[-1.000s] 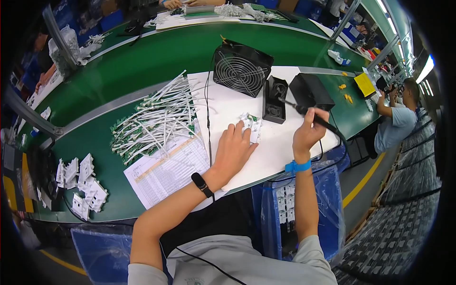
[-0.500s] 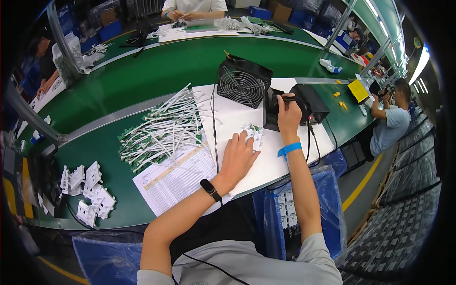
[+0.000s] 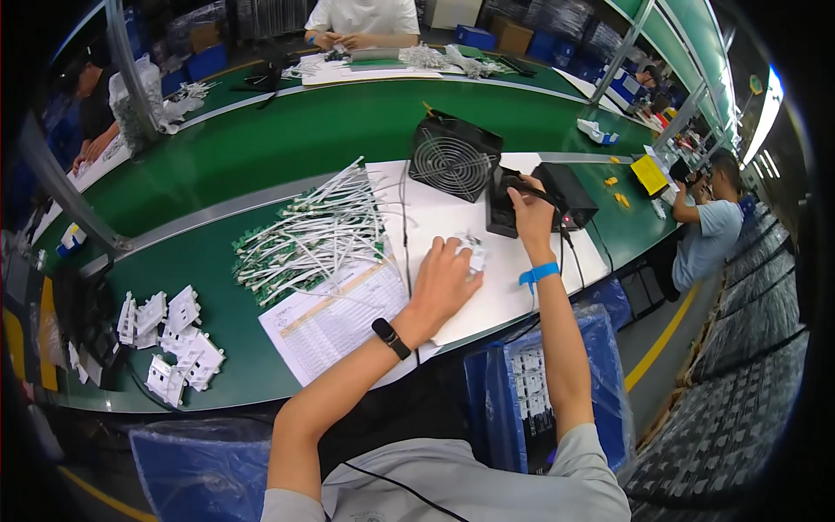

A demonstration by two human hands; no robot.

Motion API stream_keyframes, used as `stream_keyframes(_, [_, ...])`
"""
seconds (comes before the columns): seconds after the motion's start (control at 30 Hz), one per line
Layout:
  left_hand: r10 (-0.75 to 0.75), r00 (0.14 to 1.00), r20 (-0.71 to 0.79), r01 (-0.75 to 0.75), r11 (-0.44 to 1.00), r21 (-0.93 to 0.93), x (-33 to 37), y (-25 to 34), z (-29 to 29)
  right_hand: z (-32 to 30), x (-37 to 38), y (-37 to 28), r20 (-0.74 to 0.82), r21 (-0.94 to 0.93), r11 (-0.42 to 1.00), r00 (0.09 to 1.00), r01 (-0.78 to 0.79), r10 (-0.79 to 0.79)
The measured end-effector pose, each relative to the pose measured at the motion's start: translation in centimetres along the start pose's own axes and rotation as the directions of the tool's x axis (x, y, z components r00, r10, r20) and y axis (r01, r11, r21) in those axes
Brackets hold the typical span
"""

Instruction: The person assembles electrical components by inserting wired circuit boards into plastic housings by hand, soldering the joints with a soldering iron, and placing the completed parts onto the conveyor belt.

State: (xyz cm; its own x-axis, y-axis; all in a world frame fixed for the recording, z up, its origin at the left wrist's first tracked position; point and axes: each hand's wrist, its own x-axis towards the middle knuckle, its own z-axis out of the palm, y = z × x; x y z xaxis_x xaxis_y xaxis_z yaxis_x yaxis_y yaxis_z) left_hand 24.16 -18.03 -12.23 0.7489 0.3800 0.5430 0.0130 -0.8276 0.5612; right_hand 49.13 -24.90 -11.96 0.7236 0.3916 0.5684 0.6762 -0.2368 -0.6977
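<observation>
From the head camera, the left hand [image 3: 445,280] lies palm down on the white work mat [image 3: 487,287], fingers spread and lightly closed over a small white part with a green circuit board [image 3: 472,250], pinning it to the mat near the middle of the bench. The right hand [image 3: 531,211] is farther off and to the right, at the black soldering station [image 3: 557,193]; its fingers are curled around the dark handle of the soldering iron [image 3: 520,184], whose cable runs down past the blue wristband [image 3: 539,274].

A second ago that right hand hovered with the iron over the near right part of the mat, beside the small part; half a second ago it had reached the station, and it is there now with the tip at the stand. The left hand has hardly moved and keeps the part pressed down. My reading is that one joint is done and the iron is being parked or wiped, while the piece stays in place.

A black square fan [image 3: 454,159] stands just left of the station. To the left lie a heap of white-wired boards [image 3: 313,235], a printed sheet [image 3: 335,317], and white plastic housings [image 3: 174,344] on the green bench [image 3: 217,174]. Other people work at the far and right benches.
</observation>
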Motion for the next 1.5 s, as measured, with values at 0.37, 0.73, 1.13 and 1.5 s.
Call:
stream_keyframes(0.37, [-0.109, 0.960, -0.259, 0.150, 0.978, 0.144, 3.0, -6.7, -19.2, -5.8, -13.0, -7.2, 0.303, -0.072, 0.979, 0.931, -0.190, 0.203])
stream_keyframes(0.73, [-0.252, 0.864, -0.435, 0.485, 0.644, 0.591, 0.7, -34.5, -27.5, -3.7, -16.3, -13.3, 0.416, 0.003, 0.983, 0.894, -0.185, 0.167])
stream_keyframes(1.13, [-0.798, 0.585, 0.147, 0.484, 0.488, 0.726, -10.1, -17.7, -41.2, 18.0, -8.1, -26.0, 0.570, 0.395, 0.836, 0.611, 0.382, -0.548])
stream_keyframes(1.5, [-0.555, 0.825, 0.106, 0.465, 0.773, 0.432, -15.9, -17.0, -39.0, 24.8, -7.0, -26.5, 0.319, 0.284, 0.804, 0.739, 0.523, -0.593])
